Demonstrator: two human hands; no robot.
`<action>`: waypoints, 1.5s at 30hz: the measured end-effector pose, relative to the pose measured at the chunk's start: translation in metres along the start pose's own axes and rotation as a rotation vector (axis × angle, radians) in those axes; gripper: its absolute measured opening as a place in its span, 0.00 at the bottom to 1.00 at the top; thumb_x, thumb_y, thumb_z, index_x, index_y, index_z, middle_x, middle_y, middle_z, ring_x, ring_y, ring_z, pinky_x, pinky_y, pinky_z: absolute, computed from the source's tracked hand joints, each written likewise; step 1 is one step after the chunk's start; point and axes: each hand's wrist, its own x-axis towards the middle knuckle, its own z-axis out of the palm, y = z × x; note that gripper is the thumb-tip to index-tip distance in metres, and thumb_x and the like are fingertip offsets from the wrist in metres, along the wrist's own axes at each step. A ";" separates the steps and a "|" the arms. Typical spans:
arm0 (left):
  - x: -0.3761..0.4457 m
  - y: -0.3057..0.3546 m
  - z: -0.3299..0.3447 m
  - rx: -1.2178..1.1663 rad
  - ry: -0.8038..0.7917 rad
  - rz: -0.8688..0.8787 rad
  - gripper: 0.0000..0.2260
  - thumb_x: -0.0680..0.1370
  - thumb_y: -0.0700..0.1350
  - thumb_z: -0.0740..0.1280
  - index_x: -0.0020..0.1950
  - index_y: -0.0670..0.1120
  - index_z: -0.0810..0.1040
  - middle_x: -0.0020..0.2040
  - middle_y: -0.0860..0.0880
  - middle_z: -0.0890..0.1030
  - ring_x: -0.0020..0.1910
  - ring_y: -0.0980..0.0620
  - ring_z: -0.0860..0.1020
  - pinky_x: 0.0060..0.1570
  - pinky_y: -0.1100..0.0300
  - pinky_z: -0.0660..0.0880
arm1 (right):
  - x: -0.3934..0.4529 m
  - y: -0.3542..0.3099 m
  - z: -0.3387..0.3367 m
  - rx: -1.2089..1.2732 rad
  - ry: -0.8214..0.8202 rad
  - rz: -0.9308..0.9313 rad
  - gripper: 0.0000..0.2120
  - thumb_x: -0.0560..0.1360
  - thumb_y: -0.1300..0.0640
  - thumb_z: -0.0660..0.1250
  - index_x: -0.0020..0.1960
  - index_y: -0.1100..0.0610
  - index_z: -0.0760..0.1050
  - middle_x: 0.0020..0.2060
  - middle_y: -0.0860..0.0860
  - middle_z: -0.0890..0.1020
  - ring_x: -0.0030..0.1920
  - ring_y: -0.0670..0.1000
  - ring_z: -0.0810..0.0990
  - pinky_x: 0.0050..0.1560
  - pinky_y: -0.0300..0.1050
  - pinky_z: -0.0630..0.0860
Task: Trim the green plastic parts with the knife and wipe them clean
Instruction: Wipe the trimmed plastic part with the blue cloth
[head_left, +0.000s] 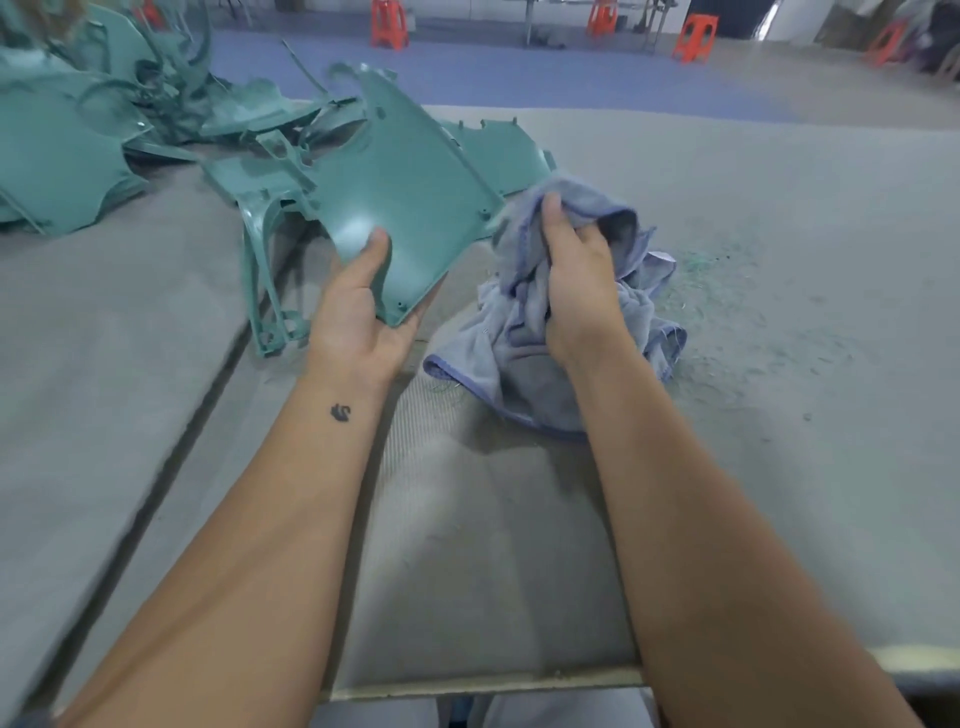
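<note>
My left hand (358, 306) grips the near corner of a large green plastic panel (410, 197), thumb on top, and holds it tilted above the grey table. My right hand (579, 275) clutches a bunched grey-blue cloth (524, 358) just right of the panel; the cloth's top touches the panel's right edge and its lower part trails on the table. No knife is visible.
A heap of more green plastic parts (78, 140) lies at the far left, and another green part (498, 150) sits behind the held panel. Green shavings (727, 291) litter the table to the right. Orange stools (389, 23) stand on the floor beyond. The table's front edge (483, 686) is near me.
</note>
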 end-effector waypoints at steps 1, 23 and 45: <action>-0.001 -0.001 0.001 0.015 -0.030 -0.011 0.08 0.81 0.39 0.62 0.58 0.42 0.77 0.45 0.46 0.86 0.43 0.49 0.85 0.41 0.53 0.82 | 0.000 0.001 0.000 -0.009 -0.081 0.052 0.07 0.80 0.52 0.63 0.51 0.54 0.77 0.45 0.51 0.84 0.46 0.51 0.83 0.49 0.48 0.79; 0.003 -0.006 -0.001 0.115 -0.023 -0.036 0.12 0.82 0.39 0.62 0.64 0.45 0.74 0.50 0.46 0.85 0.45 0.47 0.85 0.36 0.52 0.81 | -0.002 -0.015 -0.008 -0.104 0.327 -0.162 0.15 0.81 0.44 0.58 0.39 0.48 0.72 0.26 0.39 0.80 0.29 0.36 0.78 0.31 0.29 0.72; -0.010 -0.020 -0.003 1.271 -0.334 0.606 0.24 0.78 0.34 0.57 0.72 0.51 0.70 0.64 0.59 0.74 0.60 0.74 0.70 0.61 0.77 0.64 | -0.009 0.002 0.004 -0.697 -0.024 -0.309 0.07 0.73 0.65 0.62 0.47 0.56 0.76 0.44 0.50 0.78 0.47 0.47 0.76 0.52 0.44 0.72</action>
